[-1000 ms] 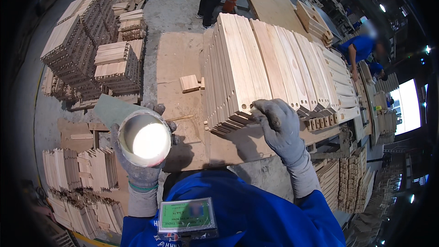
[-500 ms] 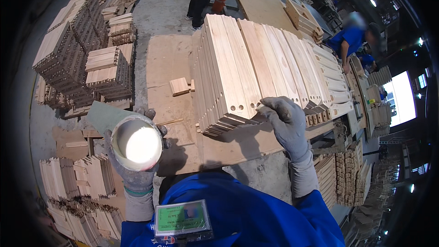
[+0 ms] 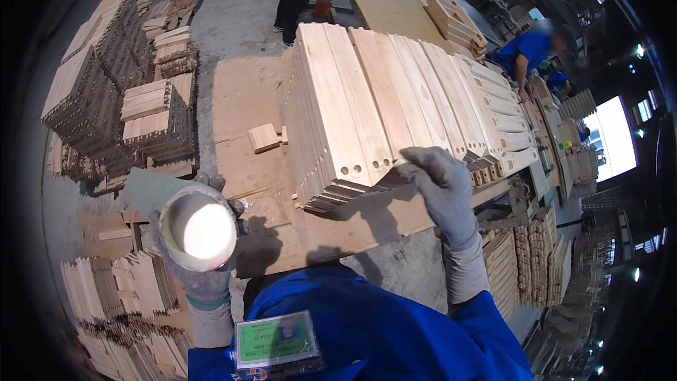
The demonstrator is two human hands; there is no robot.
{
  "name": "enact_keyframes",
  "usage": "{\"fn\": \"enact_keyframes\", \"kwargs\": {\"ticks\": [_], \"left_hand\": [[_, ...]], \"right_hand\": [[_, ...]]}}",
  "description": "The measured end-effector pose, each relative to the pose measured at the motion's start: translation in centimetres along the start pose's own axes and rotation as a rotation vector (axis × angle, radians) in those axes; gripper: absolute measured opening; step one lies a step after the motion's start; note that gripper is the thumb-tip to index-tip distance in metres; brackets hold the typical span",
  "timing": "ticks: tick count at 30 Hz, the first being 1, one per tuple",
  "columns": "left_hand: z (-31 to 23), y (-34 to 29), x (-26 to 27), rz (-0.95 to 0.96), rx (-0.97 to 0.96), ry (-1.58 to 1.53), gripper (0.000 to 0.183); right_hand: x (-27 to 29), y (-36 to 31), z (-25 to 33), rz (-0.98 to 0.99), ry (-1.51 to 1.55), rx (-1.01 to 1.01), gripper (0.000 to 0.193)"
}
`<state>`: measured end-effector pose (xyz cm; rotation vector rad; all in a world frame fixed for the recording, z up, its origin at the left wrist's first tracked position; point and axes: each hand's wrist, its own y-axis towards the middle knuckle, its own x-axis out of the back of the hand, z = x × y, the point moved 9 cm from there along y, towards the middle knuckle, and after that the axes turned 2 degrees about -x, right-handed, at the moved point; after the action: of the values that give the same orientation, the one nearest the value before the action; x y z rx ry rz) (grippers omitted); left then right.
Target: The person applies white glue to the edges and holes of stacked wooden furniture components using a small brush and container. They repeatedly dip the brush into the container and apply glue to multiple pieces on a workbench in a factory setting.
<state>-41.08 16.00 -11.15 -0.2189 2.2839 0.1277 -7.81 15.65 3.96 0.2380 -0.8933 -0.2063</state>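
My left hand (image 3: 189,279), in a grey stained work glove, is wrapped round a round tub (image 3: 173,226) with thick white liquid inside. A flat grey-green sheet (image 3: 146,190) sticks out beside the tub; whether the hand holds it too cannot be made out. In front of me a row of pale wooden boards (image 3: 335,99) stands packed together, with round holes near their near ends. My gloved right hand (image 3: 448,187) is at the near end of one board, thumb and fingers pinched together by its holes. Whatever lies between those fingertips is hidden.
Brown cardboard (image 3: 247,99) lies under the boards, with a small wood block (image 3: 264,138) and a thin stick (image 3: 252,193) on it. Stacked wooden parts (image 3: 92,99) stand at left, more boards (image 3: 497,268) at lower right. A person in blue (image 3: 525,53) works at far right.
The view has shifted slightly, so most things sit further left. My right hand stays at the board ends; a small light bit at its fingertips no longer shows. The left still holds the tub.
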Motion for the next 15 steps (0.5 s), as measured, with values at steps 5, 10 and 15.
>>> {"fn": "enact_keyframes", "kwargs": {"ticks": [5,10,15], "left_hand": [[-0.2,0.1,1.2,0.084,-0.139,0.357,0.063],[-1.2,0.0,-1.4,0.218,-0.282,0.846,0.066],[-1.0,0.3,-1.2,0.196,-0.257,0.846,0.063]], "right_hand": [[2.3,0.1,-2.2,-0.022,0.046,-0.089,0.018],[1.1,-0.1,-3.5,0.037,0.019,-0.069,0.016],[0.9,-0.2,-3.7,0.027,-0.069,-0.035,0.014]]}}
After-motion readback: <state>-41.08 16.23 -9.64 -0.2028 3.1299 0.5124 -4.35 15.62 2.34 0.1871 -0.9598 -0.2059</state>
